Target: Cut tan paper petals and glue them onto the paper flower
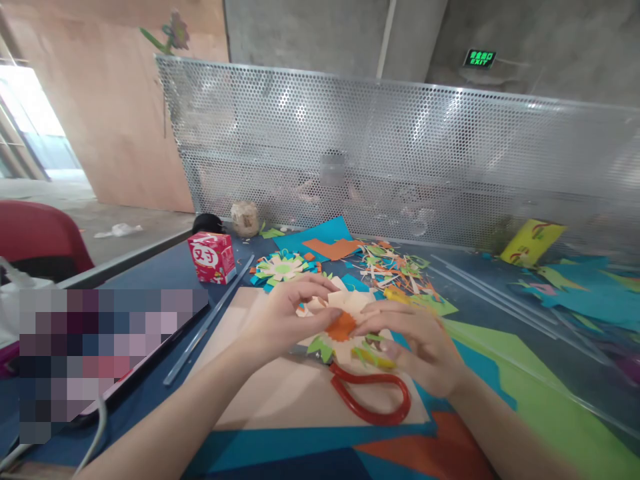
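Note:
Both of my hands work on a paper flower with pale peach petals, an orange centre and green leaves. It lies on a peach paper sheet. My left hand pinches the flower's petals from the left, fingers curled. From the right, my right hand presses its bent fingers on the flower's orange centre. Red-handled scissors lie on the sheet just below the flower, touching neither hand.
A second paper flower, blue and green, lies further back. A red carton and a metal rod are at left. Paper scraps, blue, orange and green sheets cover the table. A perforated metal screen stands behind.

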Demonstrator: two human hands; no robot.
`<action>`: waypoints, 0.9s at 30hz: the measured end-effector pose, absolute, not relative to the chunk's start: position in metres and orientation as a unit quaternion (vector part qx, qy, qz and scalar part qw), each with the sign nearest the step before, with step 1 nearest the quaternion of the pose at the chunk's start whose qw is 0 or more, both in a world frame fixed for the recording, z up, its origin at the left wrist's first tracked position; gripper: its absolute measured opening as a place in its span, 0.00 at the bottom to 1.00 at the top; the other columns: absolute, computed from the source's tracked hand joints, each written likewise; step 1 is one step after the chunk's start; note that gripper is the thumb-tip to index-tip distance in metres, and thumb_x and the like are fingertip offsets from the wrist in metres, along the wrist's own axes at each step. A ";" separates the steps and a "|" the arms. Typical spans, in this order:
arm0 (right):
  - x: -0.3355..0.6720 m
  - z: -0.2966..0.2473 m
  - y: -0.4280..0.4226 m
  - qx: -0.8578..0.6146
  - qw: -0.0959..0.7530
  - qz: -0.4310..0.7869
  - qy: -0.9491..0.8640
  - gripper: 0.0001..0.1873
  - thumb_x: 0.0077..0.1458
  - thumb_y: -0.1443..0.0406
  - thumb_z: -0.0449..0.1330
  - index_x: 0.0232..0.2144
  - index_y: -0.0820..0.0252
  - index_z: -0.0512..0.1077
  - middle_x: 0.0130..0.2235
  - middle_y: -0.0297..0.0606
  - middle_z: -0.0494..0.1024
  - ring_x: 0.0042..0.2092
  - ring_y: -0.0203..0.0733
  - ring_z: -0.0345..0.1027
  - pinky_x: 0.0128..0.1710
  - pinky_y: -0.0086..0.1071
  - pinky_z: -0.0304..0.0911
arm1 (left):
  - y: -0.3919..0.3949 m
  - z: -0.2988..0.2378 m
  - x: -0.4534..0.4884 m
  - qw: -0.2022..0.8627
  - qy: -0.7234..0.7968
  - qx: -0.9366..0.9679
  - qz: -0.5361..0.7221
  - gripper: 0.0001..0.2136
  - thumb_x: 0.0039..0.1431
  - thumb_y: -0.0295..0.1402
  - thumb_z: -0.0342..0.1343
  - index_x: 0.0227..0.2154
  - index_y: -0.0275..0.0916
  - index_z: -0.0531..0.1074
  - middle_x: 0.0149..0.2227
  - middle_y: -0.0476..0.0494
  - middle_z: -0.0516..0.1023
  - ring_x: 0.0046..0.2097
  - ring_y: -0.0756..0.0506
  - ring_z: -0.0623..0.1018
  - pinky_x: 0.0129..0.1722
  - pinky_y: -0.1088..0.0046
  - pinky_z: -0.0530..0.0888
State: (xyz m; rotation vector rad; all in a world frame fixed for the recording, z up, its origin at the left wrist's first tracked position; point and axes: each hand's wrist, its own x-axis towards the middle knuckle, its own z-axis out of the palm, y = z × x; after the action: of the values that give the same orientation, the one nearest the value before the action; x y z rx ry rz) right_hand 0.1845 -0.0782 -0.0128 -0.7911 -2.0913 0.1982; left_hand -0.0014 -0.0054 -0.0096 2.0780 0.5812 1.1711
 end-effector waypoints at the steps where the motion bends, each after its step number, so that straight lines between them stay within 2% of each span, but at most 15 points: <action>1: 0.184 -0.013 -0.077 -0.321 0.437 0.097 -0.835 0.12 0.52 0.68 0.49 0.34 0.63 0.71 0.32 0.40 0.75 0.38 0.38 0.67 0.39 0.34 0.64 | -0.003 -0.011 -0.001 0.362 0.233 0.784 0.447 0.02 0.45 0.28 0.57 0.24 0.36 0.72 0.36 0.40 0.74 0.38 0.46 0.74 0.32 0.71 0.72; 5: 0.181 -0.014 -0.074 -0.315 0.455 0.139 -0.821 0.13 0.54 0.67 0.48 0.32 0.63 0.72 0.29 0.39 0.74 0.35 0.36 0.67 0.35 0.33 0.64 | 0.001 -0.014 0.000 0.448 0.286 0.745 0.404 0.05 0.41 0.32 0.59 0.22 0.36 0.73 0.38 0.38 0.73 0.38 0.45 0.74 0.29 0.72 0.72; 10: 0.180 -0.016 -0.072 -0.317 0.461 0.158 -0.814 0.13 0.54 0.67 0.48 0.31 0.62 0.73 0.28 0.39 0.73 0.33 0.36 0.66 0.33 0.32 0.64 | 0.001 -0.011 -0.002 0.483 0.305 0.733 0.369 0.06 0.41 0.35 0.59 0.20 0.37 0.73 0.38 0.41 0.74 0.37 0.46 0.74 0.31 0.72 0.72; 14: 0.181 -0.017 -0.071 -0.324 0.460 0.172 -0.809 0.14 0.55 0.65 0.47 0.30 0.62 0.72 0.29 0.39 0.74 0.30 0.35 0.66 0.28 0.30 0.64 | 0.002 -0.013 -0.003 0.528 0.303 0.725 0.322 0.10 0.46 0.40 0.56 0.24 0.38 0.74 0.32 0.44 0.76 0.30 0.48 0.74 0.26 0.74 0.70; 19: 0.181 -0.018 -0.070 -0.318 0.464 0.175 -0.808 0.12 0.55 0.65 0.49 0.30 0.61 0.72 0.30 0.39 0.74 0.33 0.36 0.68 0.32 0.30 0.65 | 0.004 -0.015 -0.004 0.572 0.297 0.688 0.334 0.14 0.49 0.43 0.52 0.23 0.37 0.74 0.25 0.44 0.75 0.26 0.50 0.72 0.23 0.75 0.69; 24: 0.182 -0.020 -0.069 -0.317 0.463 0.197 -0.804 0.13 0.55 0.66 0.48 0.30 0.62 0.72 0.30 0.39 0.73 0.31 0.34 0.67 0.29 0.29 0.64 | 0.007 -0.016 -0.006 0.547 0.278 0.711 0.342 0.16 0.50 0.45 0.50 0.24 0.37 0.75 0.20 0.45 0.73 0.23 0.50 0.71 0.21 0.76 0.67; 27: 0.182 -0.020 -0.070 -0.320 0.468 0.192 -0.801 0.12 0.55 0.67 0.49 0.30 0.62 0.73 0.29 0.39 0.73 0.32 0.35 0.67 0.30 0.29 0.64 | 0.008 -0.017 -0.007 0.529 0.289 0.721 0.343 0.15 0.49 0.45 0.51 0.24 0.39 0.75 0.18 0.47 0.72 0.24 0.50 0.71 0.20 0.76 0.66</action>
State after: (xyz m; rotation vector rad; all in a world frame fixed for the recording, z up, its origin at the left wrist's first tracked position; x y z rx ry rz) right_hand 0.1820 -0.0697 -0.0199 -0.7841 -1.9654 0.4700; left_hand -0.0066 0.0080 -0.0175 1.7216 0.6894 0.8194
